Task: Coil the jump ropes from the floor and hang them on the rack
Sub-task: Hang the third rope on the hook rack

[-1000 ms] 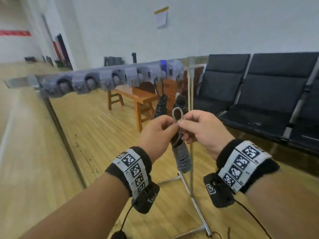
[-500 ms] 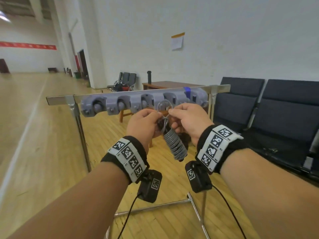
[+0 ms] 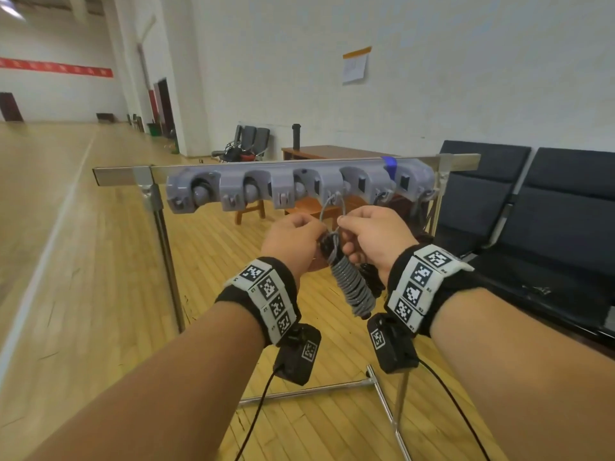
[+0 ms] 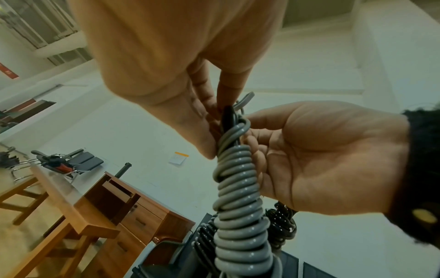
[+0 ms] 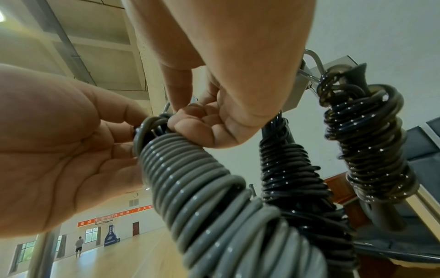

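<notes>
A grey jump rope (image 3: 353,289), wound into a tight bundle, hangs between my hands in front of the grey hook rack (image 3: 253,184). My left hand (image 3: 314,229) and right hand (image 3: 342,224) each pinch the bundle's top, just under its thin loop (image 3: 331,207). The loop reaches up to a hook beneath the rack; whether it rests on that hook I cannot tell. In the left wrist view my left fingers (image 4: 214,120) pinch the rope's top (image 4: 234,131). Two black coiled ropes (image 5: 292,169) (image 5: 371,150) hang on the rack to the right.
The rack sits on a metal bar with a post (image 3: 166,261) and floor legs (image 3: 309,389). Dark seats (image 3: 532,227) line the right side. A wooden desk (image 3: 319,153) stands behind the rack. A person (image 5: 78,244) stands far off on the wooden court.
Both hands have lifted the grey rope bundle up toward the rack. Its loop, held below the hooks before, now reaches one of them.
</notes>
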`<state>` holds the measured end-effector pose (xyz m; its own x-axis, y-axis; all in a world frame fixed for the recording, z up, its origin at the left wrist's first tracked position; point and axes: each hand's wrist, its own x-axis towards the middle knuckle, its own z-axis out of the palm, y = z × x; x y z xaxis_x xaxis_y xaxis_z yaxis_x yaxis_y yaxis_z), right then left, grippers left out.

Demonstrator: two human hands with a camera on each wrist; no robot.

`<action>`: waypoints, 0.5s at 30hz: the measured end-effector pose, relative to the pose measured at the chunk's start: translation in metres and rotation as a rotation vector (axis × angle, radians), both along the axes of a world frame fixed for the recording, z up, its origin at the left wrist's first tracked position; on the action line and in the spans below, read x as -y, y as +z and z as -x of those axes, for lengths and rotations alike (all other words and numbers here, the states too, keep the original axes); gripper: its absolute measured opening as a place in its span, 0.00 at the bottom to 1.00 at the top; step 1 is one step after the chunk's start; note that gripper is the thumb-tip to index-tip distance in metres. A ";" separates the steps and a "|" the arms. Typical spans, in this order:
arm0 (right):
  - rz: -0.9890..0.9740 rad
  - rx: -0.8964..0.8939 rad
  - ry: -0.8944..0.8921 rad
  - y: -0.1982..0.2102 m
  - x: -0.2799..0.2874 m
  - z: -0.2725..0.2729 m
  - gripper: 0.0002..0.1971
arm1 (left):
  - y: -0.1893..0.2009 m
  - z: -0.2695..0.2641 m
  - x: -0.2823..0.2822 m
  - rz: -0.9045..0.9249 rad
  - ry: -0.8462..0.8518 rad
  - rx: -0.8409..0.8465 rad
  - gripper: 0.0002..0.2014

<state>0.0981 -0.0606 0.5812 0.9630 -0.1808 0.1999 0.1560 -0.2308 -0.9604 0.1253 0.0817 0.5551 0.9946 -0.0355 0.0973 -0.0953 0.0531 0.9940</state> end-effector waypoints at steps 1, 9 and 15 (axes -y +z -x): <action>0.014 0.008 -0.003 -0.001 0.000 -0.001 0.06 | 0.000 0.000 0.001 -0.006 -0.006 -0.002 0.07; 0.161 -0.021 0.003 -0.005 0.011 0.027 0.07 | 0.000 0.026 -0.008 -0.215 0.023 0.089 0.02; 0.354 -0.090 -0.012 -0.012 0.046 0.098 0.07 | -0.007 0.090 -0.017 -0.450 -0.124 0.172 0.03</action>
